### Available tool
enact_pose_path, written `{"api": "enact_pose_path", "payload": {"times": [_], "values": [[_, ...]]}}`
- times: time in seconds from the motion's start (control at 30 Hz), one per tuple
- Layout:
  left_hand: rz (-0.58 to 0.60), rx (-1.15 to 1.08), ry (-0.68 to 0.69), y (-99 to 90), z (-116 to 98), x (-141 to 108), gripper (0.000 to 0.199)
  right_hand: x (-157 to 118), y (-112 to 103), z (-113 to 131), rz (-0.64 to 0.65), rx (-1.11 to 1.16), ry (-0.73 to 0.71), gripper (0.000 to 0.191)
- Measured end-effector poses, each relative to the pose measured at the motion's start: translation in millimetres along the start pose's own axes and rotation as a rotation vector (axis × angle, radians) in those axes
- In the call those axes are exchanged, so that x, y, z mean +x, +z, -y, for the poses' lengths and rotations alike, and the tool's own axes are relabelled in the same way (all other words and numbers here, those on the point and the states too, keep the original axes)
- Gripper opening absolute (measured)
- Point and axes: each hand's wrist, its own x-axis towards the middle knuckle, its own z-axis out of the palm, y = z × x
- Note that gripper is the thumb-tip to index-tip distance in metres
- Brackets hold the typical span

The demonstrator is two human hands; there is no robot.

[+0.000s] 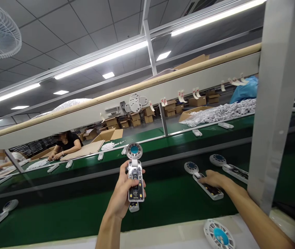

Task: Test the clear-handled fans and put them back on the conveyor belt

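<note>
Cardboard boxes (111, 122) stood open on the floor; one carton (192, 112) held bagged white parts (222, 112). On the green belt (163, 193), the right hand (213, 180) had its fingers on a handheld device (207, 186); the left hand (126, 190) pinched another device (135, 180) upright, thumb on its circuit board

White fan (1, 31) at upper left, light tubes (106, 58) overhead, cardboard boxes (149, 118) stacked on the floor (134, 130)
</note>
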Motion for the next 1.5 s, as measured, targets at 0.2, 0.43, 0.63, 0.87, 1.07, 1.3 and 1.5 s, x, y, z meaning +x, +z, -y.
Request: {"api": "enact_pose_path", "payload": {"times": [0.2, 0.43, 0.63, 0.87, 1.07, 1.3, 1.5], "values": [[-0.002, 0.011, -0.009, 4.3, -0.5, -0.6, 0.071, -12.7, 33.9, 30.7, 0.05, -0.005, -0.022, 0.034], [-0.02, 0.022, 0.006, 4.1, -2.6, -2.3, 0.072, -23.1, 29.1, 46.8, 0.093, 0.398, -0.109, 0.022], [0.051, 0.058, 0.043, 2.9, -1.9, -2.8, 0.059, -64.5, -5.0, 74.5, 0.209, 1.035, -0.299, 0.026], [0.07, 0.054, 0.036, 4.9, 0.1, -3.0, 0.056, -132.1, -45.4, 88.8, 0.273, 1.265, -0.414, 0.048], [0.11, 0.049, 0.016, 8.5, 0.3, -3.5, 0.052, -170.1, -50.4, 94.6, 0.216, 1.275, -0.669, 0.08], [0.129, 0.025, 0.033, 8.3, 1.5, -4.6, 0.055, -181.1, -42.5, 103.4, 0.184, 1.285, -0.778, 0.089], [0.171, 0.026, 0.047, 8.6, -2.1, -6.6, 0.049, -183.9, -42.2, 102.3, 0.133, 1.274, -0.823, 0.084]]}}
